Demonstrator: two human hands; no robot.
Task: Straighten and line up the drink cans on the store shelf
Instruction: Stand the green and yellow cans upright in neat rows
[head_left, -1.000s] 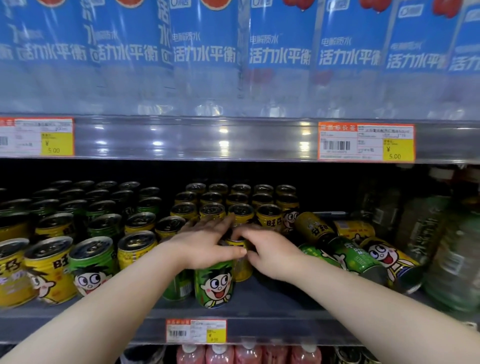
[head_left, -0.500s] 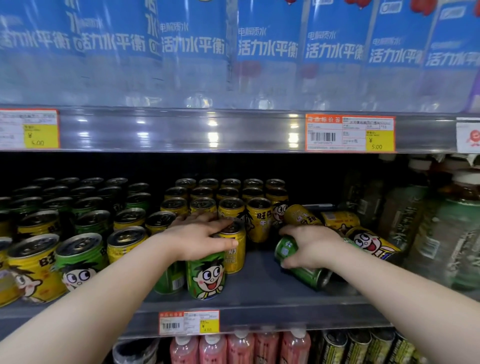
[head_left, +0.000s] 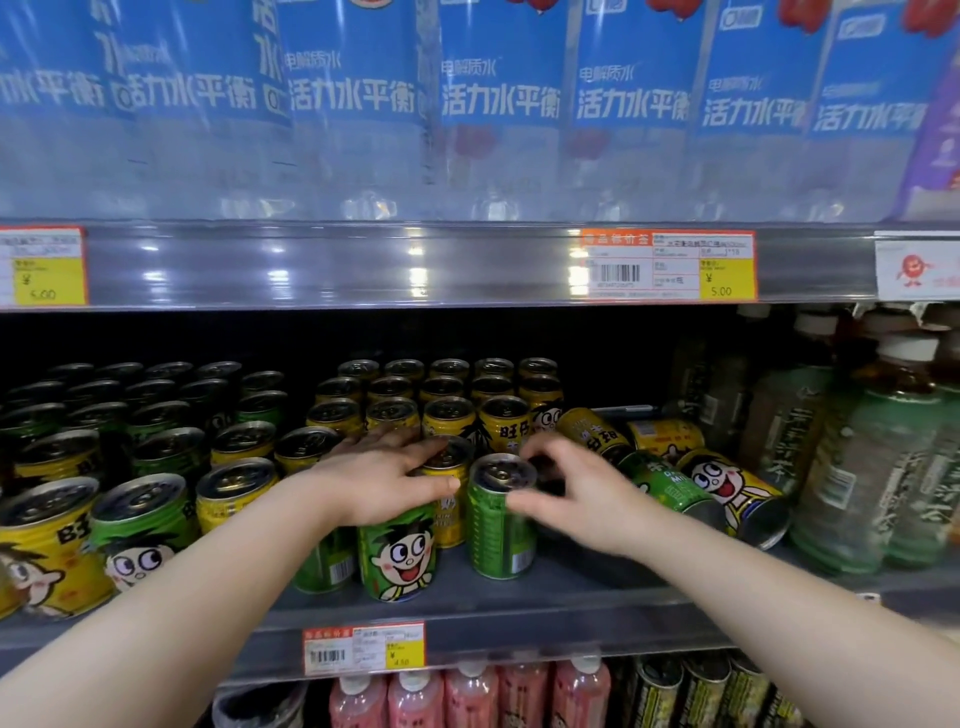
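Two bare hands work at the front of the middle shelf (head_left: 519, 608), where three green cans stand upright together. The right hand (head_left: 576, 499) holds the rightmost one, a plain-sided green can (head_left: 501, 525): its thumb lies across the front just under the rim and its fingers curl round the back of the top. Just to the left stands a cartoon-face can (head_left: 397, 556). The left hand (head_left: 384, 480) rests flat over its lid, fingers spread and fairly straight, reaching onto the yellow cans (head_left: 449, 415) behind, thumb pointing toward the held can. A third green can (head_left: 322, 561) stands partly hidden behind the left wrist. To the right of the hands, four fallen cans (head_left: 737, 493) lie on their sides in a loose heap, three yellow and one green, just beside the dark tea bottles (head_left: 857, 467). The back row of yellow cans shows five lids. Three orange-bordered price tags (head_left: 670, 265) are visible, two on the upper rail and one on the lower.
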